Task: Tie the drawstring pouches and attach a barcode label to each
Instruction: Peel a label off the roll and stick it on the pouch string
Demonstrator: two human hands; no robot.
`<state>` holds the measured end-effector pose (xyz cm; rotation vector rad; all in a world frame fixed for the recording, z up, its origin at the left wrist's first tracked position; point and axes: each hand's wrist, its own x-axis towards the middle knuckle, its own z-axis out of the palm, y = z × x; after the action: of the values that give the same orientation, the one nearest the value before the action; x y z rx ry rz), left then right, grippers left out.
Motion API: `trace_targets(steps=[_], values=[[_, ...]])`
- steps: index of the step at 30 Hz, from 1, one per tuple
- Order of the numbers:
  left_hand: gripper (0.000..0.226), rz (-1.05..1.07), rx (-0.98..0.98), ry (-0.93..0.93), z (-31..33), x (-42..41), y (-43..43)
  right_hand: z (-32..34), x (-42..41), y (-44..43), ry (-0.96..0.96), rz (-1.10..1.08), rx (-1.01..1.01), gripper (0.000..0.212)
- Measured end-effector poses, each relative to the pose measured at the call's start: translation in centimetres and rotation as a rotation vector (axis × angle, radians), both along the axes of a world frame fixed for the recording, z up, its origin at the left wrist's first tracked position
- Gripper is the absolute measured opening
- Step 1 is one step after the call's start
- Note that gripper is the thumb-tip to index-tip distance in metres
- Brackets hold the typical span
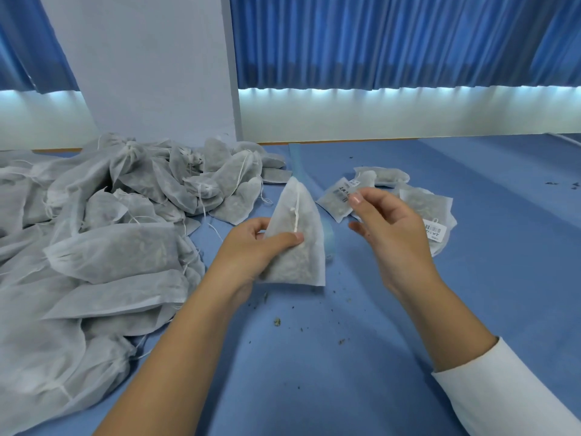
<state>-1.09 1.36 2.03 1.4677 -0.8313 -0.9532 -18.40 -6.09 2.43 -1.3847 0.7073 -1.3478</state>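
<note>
A blue table (471, 190) carries a big heap of white pouches (103, 234) on its left side, each showing dark loose contents through the fabric. A few labelled pouches (421, 202) lie flat to the right. Between them, the left hand (251, 247) grips one filled pouch (295, 240) upright, its mouth cinched, cord hanging. The right hand (386, 225) hovers beside it, fingers loosely curled, grasping nothing visible.
</note>
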Motion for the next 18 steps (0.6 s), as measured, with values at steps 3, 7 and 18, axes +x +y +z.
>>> trace_targets(steps=[3, 7, 18], values=[[0.029, -0.006, 0.007, -0.004, 0.10, -0.20, 0.07, 0.01, 0.45, 0.73, 0.090, 0.139, -0.077, 0.011], [0.050, -0.043, 0.013, -0.051, 0.34, -0.45, 0.33, -0.09, 0.57, 1.15, 0.201, 0.288, -0.109, 0.029], [0.035, -0.151, 0.063, -0.140, 0.53, -0.48, 0.65, -0.35, 0.36, 0.71, 0.285, 0.213, -0.021, 0.041]])
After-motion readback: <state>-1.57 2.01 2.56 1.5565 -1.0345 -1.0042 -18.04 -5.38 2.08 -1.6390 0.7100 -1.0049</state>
